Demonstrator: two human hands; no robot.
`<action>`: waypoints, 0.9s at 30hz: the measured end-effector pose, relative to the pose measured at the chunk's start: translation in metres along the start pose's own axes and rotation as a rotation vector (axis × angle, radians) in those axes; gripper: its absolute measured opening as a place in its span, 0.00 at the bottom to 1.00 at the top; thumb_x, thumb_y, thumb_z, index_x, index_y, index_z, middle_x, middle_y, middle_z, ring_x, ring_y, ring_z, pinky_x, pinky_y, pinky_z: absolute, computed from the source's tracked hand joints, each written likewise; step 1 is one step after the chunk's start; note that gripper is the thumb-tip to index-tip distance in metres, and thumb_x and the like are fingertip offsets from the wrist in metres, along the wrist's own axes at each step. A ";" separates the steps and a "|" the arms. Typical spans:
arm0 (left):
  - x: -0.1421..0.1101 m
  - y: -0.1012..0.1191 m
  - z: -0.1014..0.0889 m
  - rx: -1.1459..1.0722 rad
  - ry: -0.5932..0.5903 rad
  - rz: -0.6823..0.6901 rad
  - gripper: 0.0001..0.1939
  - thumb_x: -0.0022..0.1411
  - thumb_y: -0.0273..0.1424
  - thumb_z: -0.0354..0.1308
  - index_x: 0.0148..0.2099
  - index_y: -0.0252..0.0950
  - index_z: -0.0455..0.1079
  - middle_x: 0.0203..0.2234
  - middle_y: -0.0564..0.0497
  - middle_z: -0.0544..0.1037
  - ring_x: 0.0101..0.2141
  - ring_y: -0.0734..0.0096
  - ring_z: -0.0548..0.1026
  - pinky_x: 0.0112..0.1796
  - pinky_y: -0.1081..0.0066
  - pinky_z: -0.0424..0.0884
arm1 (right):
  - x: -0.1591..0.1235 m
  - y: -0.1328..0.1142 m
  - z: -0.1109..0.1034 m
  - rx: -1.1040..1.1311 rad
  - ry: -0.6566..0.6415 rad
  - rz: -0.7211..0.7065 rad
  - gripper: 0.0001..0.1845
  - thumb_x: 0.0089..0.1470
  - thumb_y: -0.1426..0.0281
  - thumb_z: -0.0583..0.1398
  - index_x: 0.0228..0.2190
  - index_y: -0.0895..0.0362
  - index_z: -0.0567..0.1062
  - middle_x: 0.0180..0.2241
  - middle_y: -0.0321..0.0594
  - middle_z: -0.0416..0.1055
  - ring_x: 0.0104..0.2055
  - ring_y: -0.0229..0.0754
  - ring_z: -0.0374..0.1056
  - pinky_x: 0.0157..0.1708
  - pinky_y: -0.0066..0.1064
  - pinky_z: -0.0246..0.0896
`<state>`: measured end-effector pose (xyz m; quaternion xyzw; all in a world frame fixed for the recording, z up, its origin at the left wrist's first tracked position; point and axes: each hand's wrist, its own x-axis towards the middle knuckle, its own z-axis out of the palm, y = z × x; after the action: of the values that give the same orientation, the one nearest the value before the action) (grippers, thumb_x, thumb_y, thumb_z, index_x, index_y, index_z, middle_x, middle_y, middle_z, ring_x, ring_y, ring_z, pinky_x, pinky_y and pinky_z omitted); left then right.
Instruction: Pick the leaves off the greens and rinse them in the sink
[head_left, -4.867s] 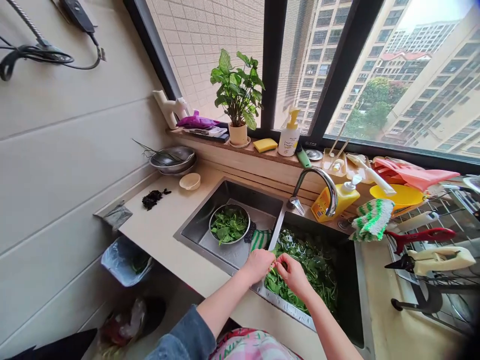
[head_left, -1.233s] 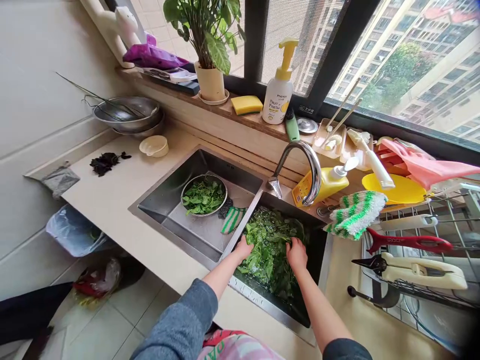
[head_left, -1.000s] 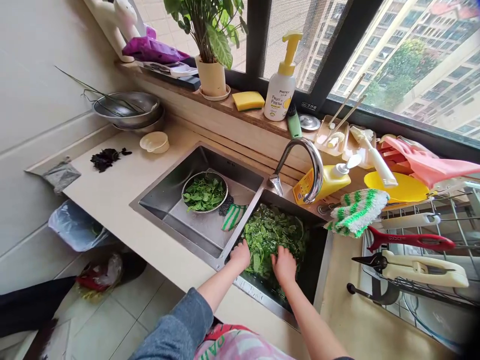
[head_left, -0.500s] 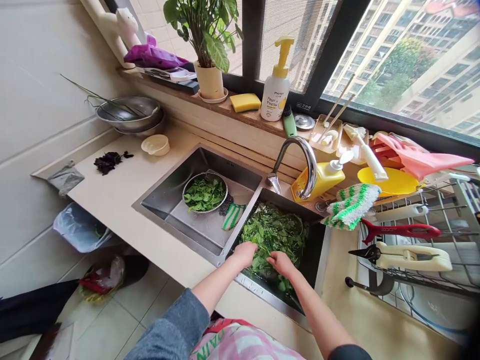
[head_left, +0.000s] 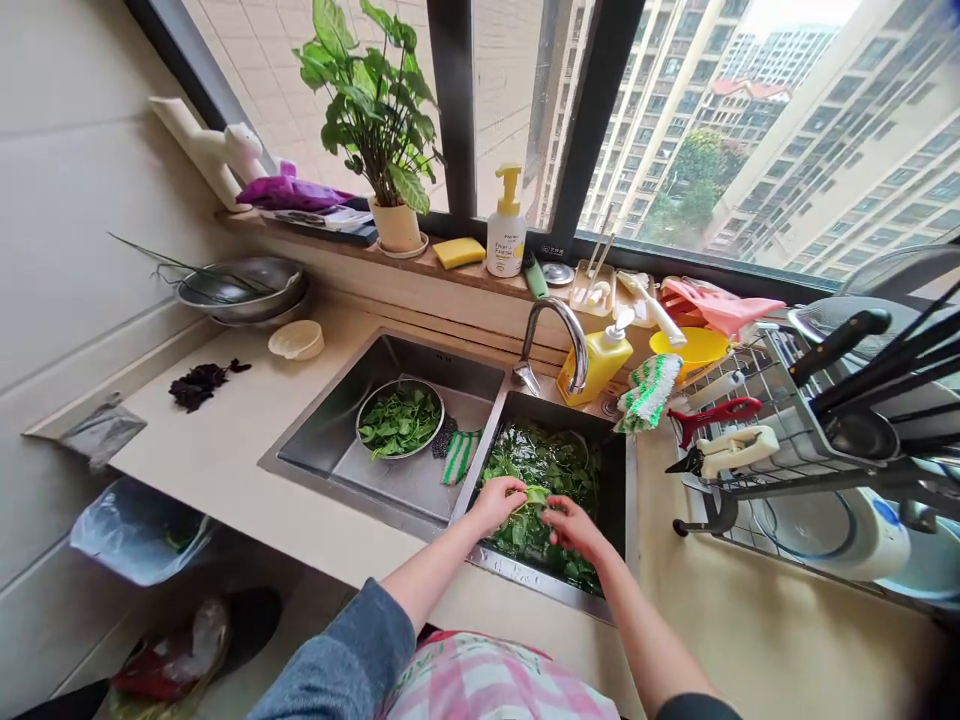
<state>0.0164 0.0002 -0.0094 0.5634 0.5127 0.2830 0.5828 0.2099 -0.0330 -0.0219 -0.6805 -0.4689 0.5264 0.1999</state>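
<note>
My left hand is closed in a pinch on a leafy green sprig above the right sink basin. Facing it, my right hand has its curled fingertips at the other end of the same sprig. Beneath both hands, a mass of leafy greens floats in water in the right basin. A round metal bowl of picked green leaves stands in the left basin. Beside that bowl lie a green-and-white striped cloth and a dark scrubber.
A chrome faucet arches behind the basins, beside a yellow bottle. At right stands a wire dish rack with scissors. Dark leaves, a cream bowl and metal pans sit left; a bin bag hangs below.
The view has tilted up and turned to the right. My hands have risen slightly from the greens, and the sprig's leaves now show between them.
</note>
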 end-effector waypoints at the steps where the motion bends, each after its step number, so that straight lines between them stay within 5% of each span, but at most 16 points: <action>1: -0.001 -0.001 -0.003 -0.091 0.013 -0.059 0.09 0.50 0.28 0.53 0.34 0.32 0.71 0.27 0.50 0.76 0.27 0.73 0.70 0.29 0.75 0.64 | 0.001 0.004 0.005 -0.039 0.029 0.020 0.11 0.44 0.62 0.59 0.29 0.56 0.70 0.22 0.36 0.68 0.19 0.35 0.62 0.18 0.24 0.51; 4: -0.002 -0.004 -0.009 -0.300 -0.013 -0.171 0.09 0.49 0.27 0.53 0.35 0.30 0.69 0.25 0.50 0.74 0.23 0.77 0.68 0.23 0.78 0.58 | 0.000 0.005 0.018 -0.065 0.101 -0.015 0.11 0.46 0.62 0.57 0.21 0.57 0.69 0.18 0.36 0.66 0.17 0.35 0.60 0.18 0.25 0.51; 9: -0.003 -0.006 -0.008 -0.405 0.023 -0.170 0.13 0.46 0.29 0.58 0.36 0.33 0.64 0.21 0.55 0.72 0.19 0.80 0.65 0.22 0.78 0.56 | -0.013 -0.031 0.044 0.136 0.248 -0.310 0.15 0.49 0.57 0.55 0.27 0.56 0.71 0.21 0.36 0.67 0.21 0.36 0.61 0.19 0.25 0.55; 15: -0.007 -0.003 0.001 -0.406 -0.016 -0.111 0.12 0.46 0.34 0.59 0.30 0.34 0.61 0.19 0.58 0.66 0.20 0.80 0.64 0.23 0.77 0.58 | -0.011 -0.046 0.056 0.125 0.346 -0.344 0.16 0.43 0.57 0.60 0.27 0.58 0.73 0.26 0.41 0.70 0.27 0.40 0.64 0.27 0.29 0.60; 21: -0.005 0.002 -0.006 -0.126 0.073 0.072 0.07 0.51 0.31 0.54 0.33 0.33 0.67 0.29 0.51 0.72 0.32 0.72 0.70 0.36 0.72 0.65 | -0.013 -0.046 0.043 -0.249 0.340 -0.432 0.10 0.48 0.64 0.55 0.23 0.56 0.71 0.26 0.38 0.67 0.28 0.39 0.61 0.31 0.29 0.55; 27: 0.007 -0.003 -0.011 0.041 0.014 0.090 0.05 0.50 0.29 0.55 0.29 0.32 0.69 0.24 0.51 0.74 0.27 0.73 0.70 0.30 0.73 0.65 | -0.022 -0.057 0.044 -0.547 0.249 -0.558 0.08 0.50 0.73 0.51 0.26 0.55 0.69 0.24 0.36 0.65 0.28 0.38 0.58 0.30 0.27 0.49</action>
<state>0.0077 0.0106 -0.0120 0.5958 0.4967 0.3023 0.5541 0.1452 -0.0339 0.0174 -0.6137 -0.7304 0.2214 0.2020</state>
